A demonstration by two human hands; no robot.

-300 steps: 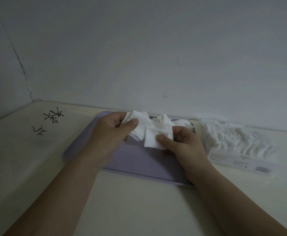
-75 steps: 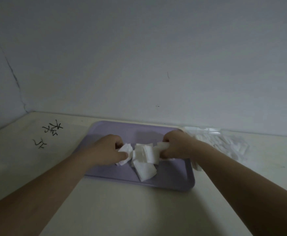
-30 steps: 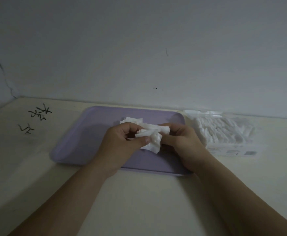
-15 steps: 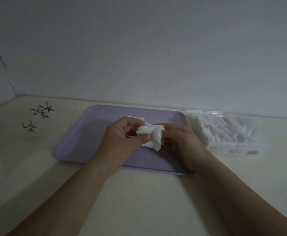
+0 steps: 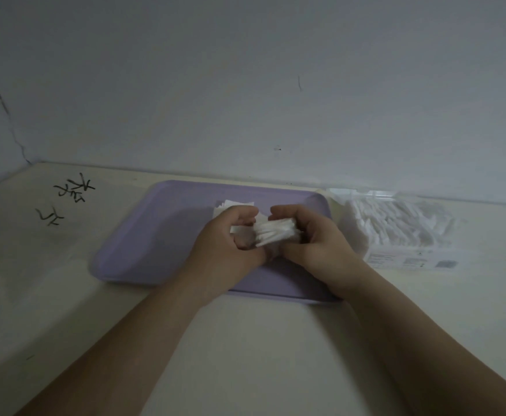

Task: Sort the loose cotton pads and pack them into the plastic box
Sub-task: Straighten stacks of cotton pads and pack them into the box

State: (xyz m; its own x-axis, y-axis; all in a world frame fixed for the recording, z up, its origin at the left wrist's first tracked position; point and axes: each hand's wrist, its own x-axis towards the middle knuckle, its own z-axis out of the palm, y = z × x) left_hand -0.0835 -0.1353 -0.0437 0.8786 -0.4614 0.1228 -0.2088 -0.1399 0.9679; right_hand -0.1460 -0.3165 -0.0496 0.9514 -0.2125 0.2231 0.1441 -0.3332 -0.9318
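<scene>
- Your left hand (image 5: pixel 230 244) and right hand (image 5: pixel 315 238) both grip one stack of cotton pads (image 5: pixel 275 232) above the tray (image 5: pixel 143 241) — probably squaring its edges for packing;
- the plastic box (image 5: pixel 402 232), nearly full, stands just right of the tray; loose pads (image 5: pixel 236 203) lie behind your hands; only the tray rim intervenes.

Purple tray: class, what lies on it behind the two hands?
Loose cotton pads lie on the purple tray beyond the left hand. It and the right hand, holding a pad stack, cover the tray's middle; anything beneath them cannot be seen.
</scene>
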